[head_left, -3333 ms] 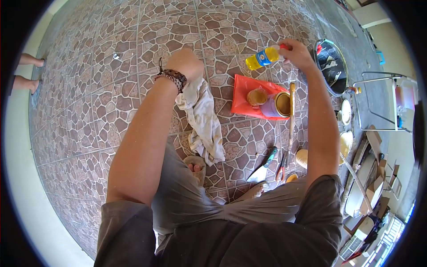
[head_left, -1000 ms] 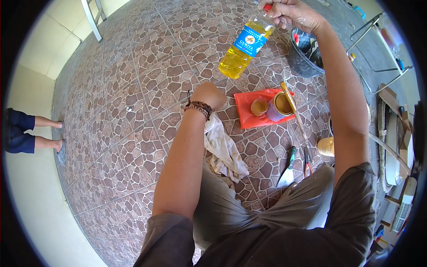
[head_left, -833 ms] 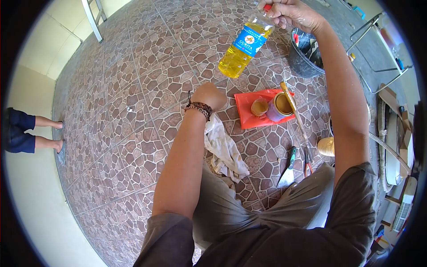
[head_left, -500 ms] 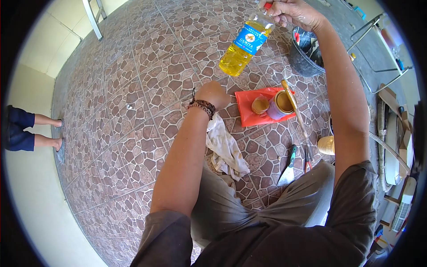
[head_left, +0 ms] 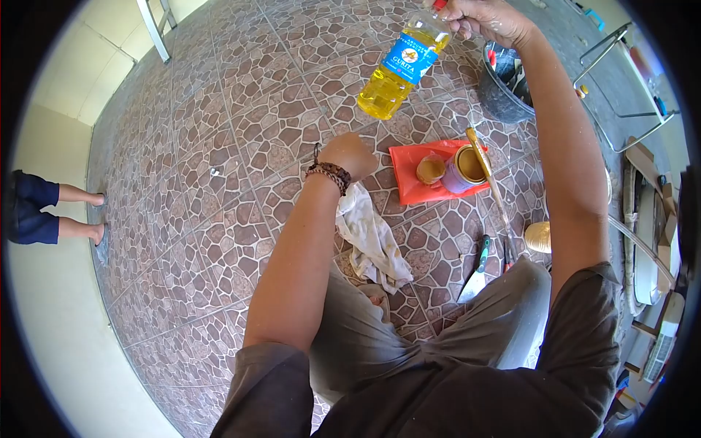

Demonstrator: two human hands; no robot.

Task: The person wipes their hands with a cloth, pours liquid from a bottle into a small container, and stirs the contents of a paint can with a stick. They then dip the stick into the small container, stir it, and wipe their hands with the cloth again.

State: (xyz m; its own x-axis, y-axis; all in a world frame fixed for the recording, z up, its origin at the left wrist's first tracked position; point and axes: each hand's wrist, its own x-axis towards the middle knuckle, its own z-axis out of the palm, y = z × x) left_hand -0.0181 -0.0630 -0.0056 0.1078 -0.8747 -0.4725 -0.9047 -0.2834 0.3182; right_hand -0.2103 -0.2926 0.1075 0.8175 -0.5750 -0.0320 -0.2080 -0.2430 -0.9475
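Note:
My right hand (head_left: 485, 20) grips the neck of a clear bottle (head_left: 405, 66) of yellow liquid, just under its red cap. The bottle hangs tilted, with its base toward the lower left. Curled closed above a white cloth (head_left: 371, 237), my left hand (head_left: 350, 155) wears braided bracelets at the wrist; whatever its fingers hold is hidden. On a red plastic sheet (head_left: 409, 191) stand a small cup (head_left: 431, 170) and an open can (head_left: 467, 168) with brownish contents. A brush with a long handle (head_left: 491, 182) leans across the can's right side.
A green-handled scraper (head_left: 478, 263) lies near my knee, beside a red-handled tool (head_left: 509, 253). The dark bucket (head_left: 504, 91) stands behind my right forearm. A yellowish roll (head_left: 538, 237) is near my right elbow. At far left, another person's legs (head_left: 77, 196) show by the wall.
The bottle has shifted slightly up and left in view, still in my right hand. My left hand has barely moved, and the floor items appear slightly shifted with the camera.

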